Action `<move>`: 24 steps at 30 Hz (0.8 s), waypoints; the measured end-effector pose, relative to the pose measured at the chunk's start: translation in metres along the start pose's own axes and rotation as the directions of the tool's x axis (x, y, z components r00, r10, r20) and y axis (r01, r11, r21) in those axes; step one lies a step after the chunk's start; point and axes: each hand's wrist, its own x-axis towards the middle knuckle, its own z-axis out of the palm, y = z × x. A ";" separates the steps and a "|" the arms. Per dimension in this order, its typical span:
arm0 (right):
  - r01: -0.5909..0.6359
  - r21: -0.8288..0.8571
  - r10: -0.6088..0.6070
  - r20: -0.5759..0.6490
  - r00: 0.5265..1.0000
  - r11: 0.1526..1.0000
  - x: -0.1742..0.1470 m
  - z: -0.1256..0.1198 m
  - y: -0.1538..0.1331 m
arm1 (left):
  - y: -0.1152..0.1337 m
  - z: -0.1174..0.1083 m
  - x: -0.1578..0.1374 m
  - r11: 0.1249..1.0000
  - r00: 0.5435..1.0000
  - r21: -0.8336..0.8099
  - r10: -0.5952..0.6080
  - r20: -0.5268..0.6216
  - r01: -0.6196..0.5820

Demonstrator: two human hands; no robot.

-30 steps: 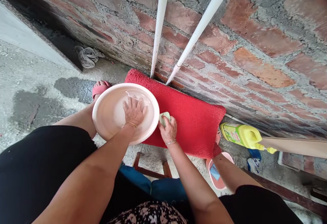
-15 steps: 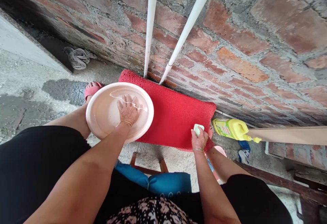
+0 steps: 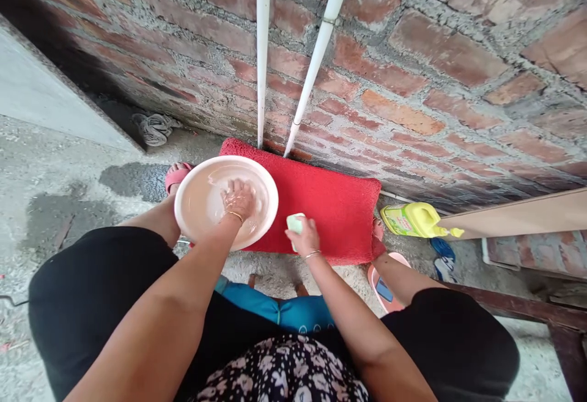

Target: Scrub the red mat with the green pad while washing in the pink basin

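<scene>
Water stands in a pale pink basin (image 3: 180,218) at the left end of a red mat (image 3: 342,206). My left hand (image 3: 237,199) is down in the water, fingers spread, holding nothing that I can see. A light green bar of soap (image 3: 295,224) is gripped between the thumb and fingers of my right hand (image 3: 306,238). This hand hovers over the mat's near middle part, a little to the right of the basin.
A brick wall (image 3: 220,47) with two white pipes (image 3: 263,53) rises behind the mat. At right stands a yellow detergent bottle (image 3: 413,218), with a pink dish (image 3: 385,292) below it. A grey rag (image 3: 156,128) lies at left. Behind the mat's near edge is a blue-covered stool (image 3: 257,301).
My right hand has brought the soap leftward from the mat's right end toward the basin. My left hand has stayed in the water, shifting slightly. The view has tilted a little.
</scene>
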 end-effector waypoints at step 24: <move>-0.659 0.034 0.652 -0.191 0.734 0.752 -0.006 -0.116 0.164 | -0.011 -0.003 -0.034 0.994 0.974 0.056 -0.102 0.204 0.092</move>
